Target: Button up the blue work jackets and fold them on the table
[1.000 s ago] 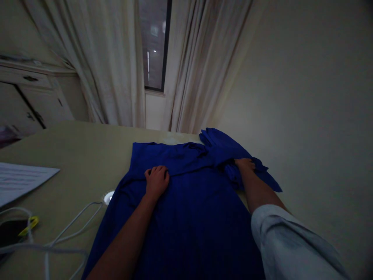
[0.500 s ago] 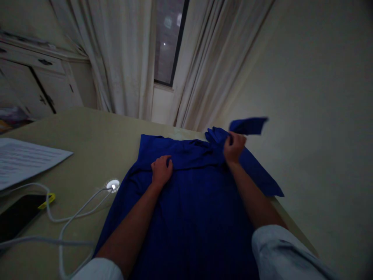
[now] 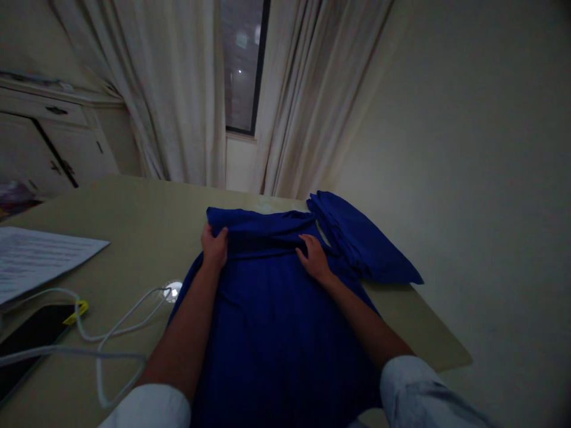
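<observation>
A large dark blue cloth (image 3: 276, 333) covers the table in front of me and hangs toward me. Its far part is folded into a wide band with a few creases. At the band's left end, my left hand (image 3: 215, 245) grips the edge, thumb on top and fingers partly hidden behind the fabric. My right hand (image 3: 316, 257) lies on the cloth near the band's right end, thumb and fingers apart. Just beyond it, a folded stack of blue fabric (image 3: 366, 241) rests at the table's right edge. Whether the stack joins the cloth is unclear.
On the left of the table (image 3: 147, 202) lie a printed sheet (image 3: 44, 255) and a dark phone (image 3: 33, 342) with a yellow tab. A white cable (image 3: 118, 327) loops toward a bright round light (image 3: 173, 291). Curtains (image 3: 178, 107) and a wall (image 3: 482, 178) stand behind.
My right hand has let go of the blue fabric at the right, which now lies flat, and moved left onto the cloth. My left hand has shifted left and taken the band's edge.
</observation>
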